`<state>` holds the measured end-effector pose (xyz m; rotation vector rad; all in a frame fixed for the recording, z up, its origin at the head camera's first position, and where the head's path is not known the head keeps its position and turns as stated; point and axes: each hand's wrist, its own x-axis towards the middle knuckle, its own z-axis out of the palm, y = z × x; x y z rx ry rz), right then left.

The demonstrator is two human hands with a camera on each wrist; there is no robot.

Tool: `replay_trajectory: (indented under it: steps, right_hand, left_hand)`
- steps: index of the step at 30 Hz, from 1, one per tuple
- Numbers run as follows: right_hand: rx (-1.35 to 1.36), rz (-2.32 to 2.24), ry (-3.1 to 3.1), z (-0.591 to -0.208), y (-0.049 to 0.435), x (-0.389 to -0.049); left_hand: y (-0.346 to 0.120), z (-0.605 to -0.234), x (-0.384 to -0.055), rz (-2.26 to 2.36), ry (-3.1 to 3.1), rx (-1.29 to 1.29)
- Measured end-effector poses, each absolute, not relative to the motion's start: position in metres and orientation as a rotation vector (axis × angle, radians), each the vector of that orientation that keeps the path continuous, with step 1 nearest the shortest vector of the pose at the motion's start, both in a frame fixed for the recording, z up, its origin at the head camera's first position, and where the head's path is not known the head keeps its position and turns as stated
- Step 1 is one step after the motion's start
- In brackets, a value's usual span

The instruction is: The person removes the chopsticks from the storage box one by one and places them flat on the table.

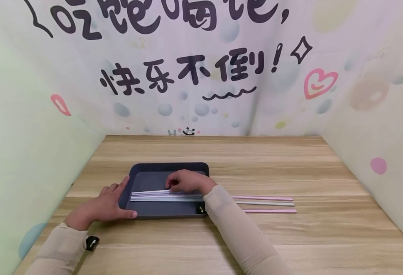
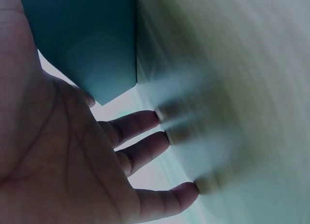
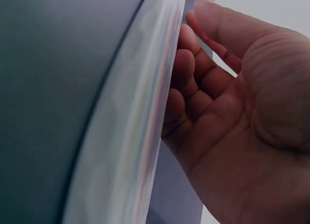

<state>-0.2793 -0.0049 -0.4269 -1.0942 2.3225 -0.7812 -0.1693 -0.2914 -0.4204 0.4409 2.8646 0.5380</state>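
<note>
A dark grey tray (image 1: 168,167) lies on the table, with several thin, pale whitish-lavender strips (image 1: 153,198) side by side inside it. My left hand (image 1: 107,204) spreads around the tray's left end, thumb near the front corner and fingers along the left side. In the left wrist view, its fingertips meet the table beside the tray wall (image 2: 92,40). My right hand (image 1: 186,180) is over the tray, loosely curled beside the strips (image 3: 131,137). Nothing shows between its thumb and fingers. The right forearm hides the strips' right ends.
Right of the sleeve, a pink strip (image 1: 266,198), a pale green strip (image 1: 273,204) and another pink strip (image 1: 273,211) lie roughly parallel on the wooden table (image 1: 290,236). A printed cloth backdrop (image 1: 222,114) rises behind, with side panels left and right.
</note>
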Motion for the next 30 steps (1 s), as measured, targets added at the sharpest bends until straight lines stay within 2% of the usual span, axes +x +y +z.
replay_trajectory:
  steps: [30]
  right_hand:
    - [-1.115,-0.672,2.457,-0.4299,-0.0092,-0.2797]
  left_hand:
    - [-0.2907,-0.4193,-0.1695,0.527,2.858,0.418]
